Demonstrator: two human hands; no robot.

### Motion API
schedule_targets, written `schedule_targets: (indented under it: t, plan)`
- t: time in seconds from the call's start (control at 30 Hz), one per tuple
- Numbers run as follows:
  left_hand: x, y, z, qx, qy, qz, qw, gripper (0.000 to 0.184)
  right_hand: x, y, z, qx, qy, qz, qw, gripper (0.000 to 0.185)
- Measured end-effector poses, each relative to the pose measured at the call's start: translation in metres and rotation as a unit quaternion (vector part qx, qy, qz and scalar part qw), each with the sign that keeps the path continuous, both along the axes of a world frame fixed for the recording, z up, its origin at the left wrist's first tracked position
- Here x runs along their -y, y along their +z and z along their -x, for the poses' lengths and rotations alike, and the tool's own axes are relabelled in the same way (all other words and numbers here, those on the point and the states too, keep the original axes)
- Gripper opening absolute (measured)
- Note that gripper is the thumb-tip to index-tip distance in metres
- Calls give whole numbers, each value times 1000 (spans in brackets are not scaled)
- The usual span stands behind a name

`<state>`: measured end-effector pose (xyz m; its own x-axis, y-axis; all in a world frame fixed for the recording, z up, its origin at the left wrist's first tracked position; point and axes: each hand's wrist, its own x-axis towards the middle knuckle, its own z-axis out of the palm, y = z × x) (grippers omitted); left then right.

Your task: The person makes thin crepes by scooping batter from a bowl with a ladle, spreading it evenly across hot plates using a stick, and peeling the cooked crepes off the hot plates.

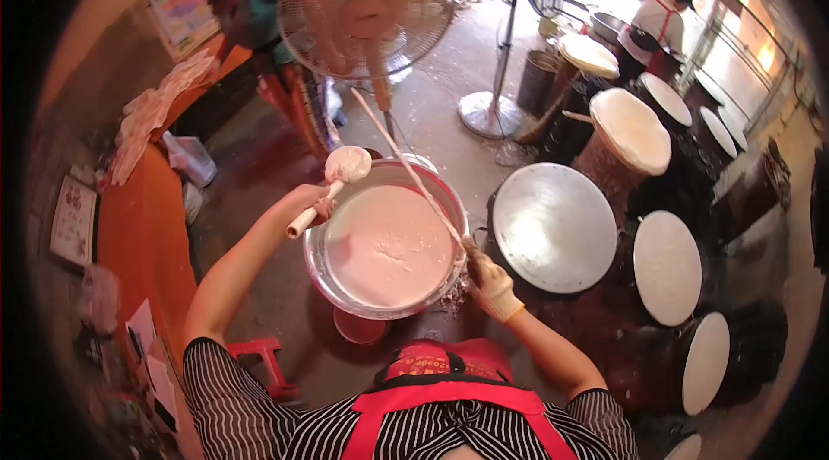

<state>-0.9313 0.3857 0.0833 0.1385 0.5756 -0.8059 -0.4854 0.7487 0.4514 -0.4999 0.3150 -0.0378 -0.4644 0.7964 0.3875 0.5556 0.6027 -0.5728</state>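
My left hand (314,203) is closed around the pale handle of a ladle (348,164). The ladle's round cup is over the far left rim of a large metal pot (321,283). Pale pinkish batter (389,244) fills much of that pot, with a few lumps on its surface. On my right hand (494,289) is a light work glove; its fingers grip a long thin wooden stick (406,164) at the pot's right side. The stick slants across the pot, its far end beyond the rim. A round metal plate (554,228) lies right of the pot.
Several round pale-topped stands (667,268) line the right side. A pedestal fan (367,15) faces me, another fan (509,45) stands farther back. One person (250,11) is at left, another (652,28) at far right. An orange counter (138,235) runs along the left; a red stool (263,356) stands nearby.
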Motion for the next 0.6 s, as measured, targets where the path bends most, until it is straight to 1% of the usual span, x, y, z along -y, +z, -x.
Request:
schedule_targets:
  t: [0.03, 0.07, 0.1, 0.13, 0.17, 0.2, 0.23, 0.27, 0.3, 0.33, 0.37, 0.4, 0.47, 0.5, 0.57, 0.6]
  plan:
    - [0, 8, -12, -4, -8, 5, 1000, 26, 8, 5, -20, 4, -11, 7, 1000, 73]
    - [-5, 13, -23, -13, -32, -3, 999, 23, 9, -17, -41, 5, -25, 56, 998, 64]
    - [-10, 19, -36, -23, -56, -11, 998, 21, 12, 2, -56, -88, -6, 17, 996, 55]
    - [-15, 27, -56, -85, -88, -41, 992, 19, 14, 11, -75, -84, -12, 85, 993, 52]
    - [-21, 36, -81, -85, -106, -42, 990, 19, 12, 18, -96, -81, -18, 151, 985, 49]
    - [-27, 46, -109, -197, -157, -126, 960, 17, 7, 21, -116, -50, -24, 169, 984, 48]
    - [-30, 57, -140, -301, -203, -211, 907, 16, 1, 32, -130, -51, -41, 167, 984, 48]
    - [-30, 70, -171, -349, -220, -283, 866, 18, -5, 45, -139, -41, -30, 123, 991, 48]
    - [-29, 83, -202, -361, -227, -335, 840, 22, -10, 61, -148, -30, -20, 80, 996, 49]
    - [-32, 92, -233, -456, -265, -395, 752, 25, -14, 86, -156, 1, -48, 30, 998, 49]
    - [-36, 98, -262, -540, -294, -449, 649, 28, -17, 110, -163, 34, -75, -18, 996, 50]
    - [-40, 98, -291, -532, -307, -455, 645, 28, -20, 121, -174, 34, -91, -15, 995, 50]
    - [-41, 92, -347, -611, -324, -548, 471, 28, -24, 131, -205, 66, -203, -72, 974, 50]
    - [-40, 88, -373, -606, -330, -551, 470, 28, -26, 127, -224, 73, -231, -16, 970, 50]
    - [-34, 81, -421, -559, -341, -542, 526, 29, -15, 115, -266, 80, -274, 73, 956, 51]
    - [-38, 62, -439, -530, -330, -534, 570, 32, -9, 116, -288, 50, -272, 191, 942, 48]
